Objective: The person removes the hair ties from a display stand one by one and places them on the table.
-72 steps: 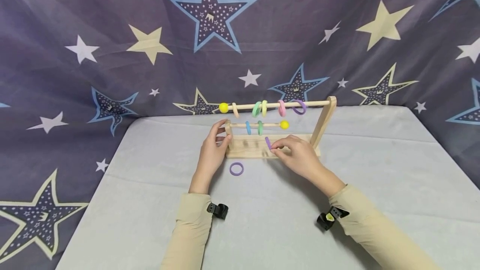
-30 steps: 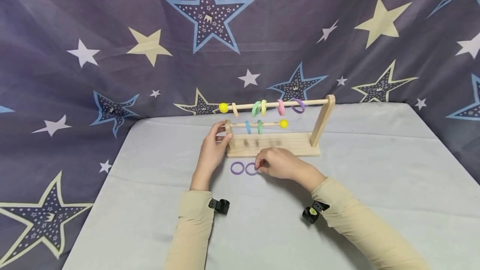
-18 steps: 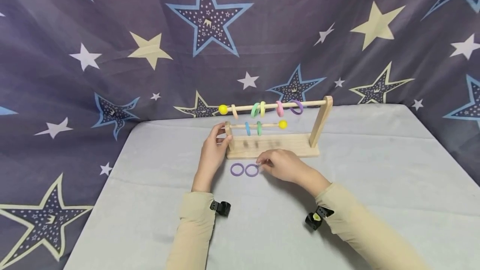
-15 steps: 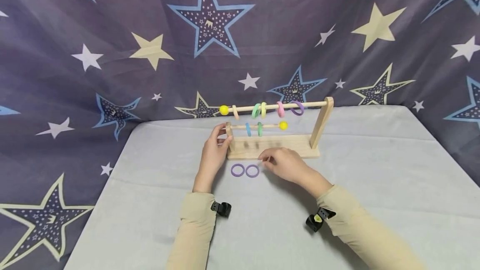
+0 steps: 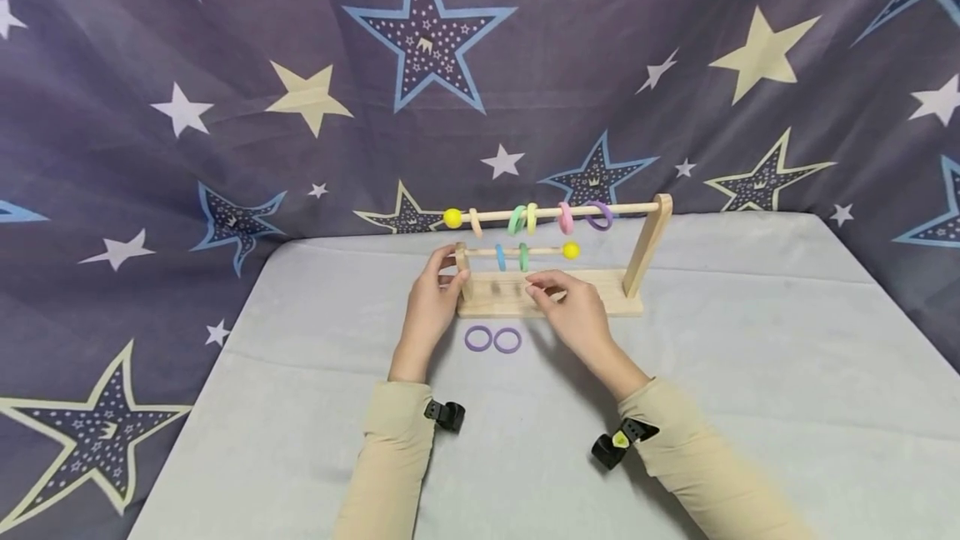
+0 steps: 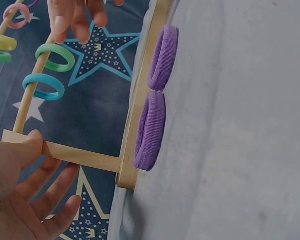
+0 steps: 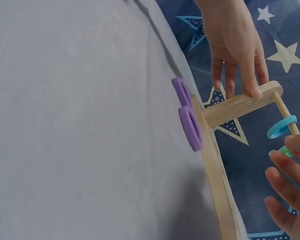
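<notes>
Head view: two purple rings (image 6: 151, 131) lay before the wooden stand (image 5: 487, 304)

Both rings lay side by side on the pale table (image 5: 525, 465), just in front of the base. Above, the lower rod (image 5: 546, 252) bore one blue ring (image 5: 501, 257) and one green ring (image 5: 523, 257); the upper rod (image 5: 637, 208) bore five rings (image 5: 566, 219): orange, green, yellow, pink, purple. The left hand (image 5: 429, 307) pinched the short post (image 6: 85, 155) between thumb and fingers. The right hand (image 5: 577, 315), fingers loosely bent and parted, held nothing visible below the lower rod; earlier it had pinched one purple ring. Whether its fingertips touched the green ring was unclear. The left wrist view cut off the upper rod.
</notes>
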Tool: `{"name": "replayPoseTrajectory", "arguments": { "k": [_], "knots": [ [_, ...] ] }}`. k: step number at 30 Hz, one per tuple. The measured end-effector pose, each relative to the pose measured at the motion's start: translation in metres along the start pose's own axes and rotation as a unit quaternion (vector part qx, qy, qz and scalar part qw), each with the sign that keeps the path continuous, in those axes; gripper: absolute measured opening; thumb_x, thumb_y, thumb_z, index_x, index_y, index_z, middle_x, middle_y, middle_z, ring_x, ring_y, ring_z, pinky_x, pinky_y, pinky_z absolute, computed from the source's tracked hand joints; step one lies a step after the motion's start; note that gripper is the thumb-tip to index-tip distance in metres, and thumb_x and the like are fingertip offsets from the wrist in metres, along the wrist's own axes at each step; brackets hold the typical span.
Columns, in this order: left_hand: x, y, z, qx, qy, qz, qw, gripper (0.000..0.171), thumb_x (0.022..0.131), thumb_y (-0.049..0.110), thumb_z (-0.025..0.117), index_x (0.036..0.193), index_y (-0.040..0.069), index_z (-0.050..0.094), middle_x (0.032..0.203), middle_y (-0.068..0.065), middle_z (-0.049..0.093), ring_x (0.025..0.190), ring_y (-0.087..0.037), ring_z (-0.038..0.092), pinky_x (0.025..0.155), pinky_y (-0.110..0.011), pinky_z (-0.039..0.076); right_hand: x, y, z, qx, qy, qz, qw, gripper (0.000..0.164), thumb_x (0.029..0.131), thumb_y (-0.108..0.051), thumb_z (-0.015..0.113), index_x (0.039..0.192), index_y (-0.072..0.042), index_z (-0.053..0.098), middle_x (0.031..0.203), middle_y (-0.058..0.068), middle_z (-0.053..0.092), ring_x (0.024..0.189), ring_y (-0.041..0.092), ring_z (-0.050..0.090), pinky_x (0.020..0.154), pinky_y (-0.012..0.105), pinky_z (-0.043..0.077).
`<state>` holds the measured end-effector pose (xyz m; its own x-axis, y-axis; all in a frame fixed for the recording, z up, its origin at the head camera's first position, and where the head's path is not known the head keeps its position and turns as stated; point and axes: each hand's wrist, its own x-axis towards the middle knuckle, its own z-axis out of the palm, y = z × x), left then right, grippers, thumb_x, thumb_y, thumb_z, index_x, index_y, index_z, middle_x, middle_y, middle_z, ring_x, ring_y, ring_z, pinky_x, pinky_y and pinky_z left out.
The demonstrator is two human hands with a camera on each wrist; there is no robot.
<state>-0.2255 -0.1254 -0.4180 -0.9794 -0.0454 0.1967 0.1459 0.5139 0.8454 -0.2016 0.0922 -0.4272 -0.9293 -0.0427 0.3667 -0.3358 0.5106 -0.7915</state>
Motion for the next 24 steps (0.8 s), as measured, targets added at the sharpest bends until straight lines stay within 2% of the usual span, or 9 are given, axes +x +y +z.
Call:
{"name": "replayPoseTrajectory", "arguments": {
  "k": [5, 11, 24],
  "knots": [
    [0.000, 0.001, 0.001, 0.001, -0.006, 0.002, 1.0000, 0.048, 0.097, 0.015, 0.064, 0.143, 0.013, 0.049, 0.132, -0.015, 0.060, 0.103, -0.031, 0.066, 0.085, -0.042, 0.056, 0.001, 0.004, 0.003, 0.044, 0.040, 0.009, 0.998, 0.015, 0.090, -0.009, 0.073, 0.104, -0.004, 0.075, 0.093, 0.008, 0.075, 0.080, 0.022, 0.068, 0.069, 0.033, 0.053],
    [-0.002, 0.000, -0.001, -0.003, -0.004, -0.005, 1.0000, 0.047, 0.098, 0.015, 0.064, 0.143, 0.014, 0.049, 0.132, -0.015, 0.060, 0.104, -0.032, 0.065, 0.085, -0.043, 0.056, 0.002, 0.009, 0.008, 0.055, 0.037, 0.024, 0.998, 0.017, 0.091, -0.009, 0.072, 0.106, -0.001, 0.074, 0.093, 0.010, 0.075, 0.079, 0.024, 0.068, 0.071, 0.033, 0.054],
    [0.000, -0.002, 0.000, -0.007, -0.007, -0.009, 0.9999, 0.046, 0.098, 0.016, 0.063, 0.142, 0.015, 0.050, 0.132, -0.014, 0.060, 0.104, -0.031, 0.065, 0.084, -0.041, 0.056, 0.009, 0.006, 0.017, 0.091, 0.069, 0.028, 0.993, 0.016, 0.091, -0.011, 0.073, 0.105, -0.004, 0.075, 0.098, 0.009, 0.075, 0.079, 0.025, 0.067, 0.074, 0.037, 0.055]
  ]
}}
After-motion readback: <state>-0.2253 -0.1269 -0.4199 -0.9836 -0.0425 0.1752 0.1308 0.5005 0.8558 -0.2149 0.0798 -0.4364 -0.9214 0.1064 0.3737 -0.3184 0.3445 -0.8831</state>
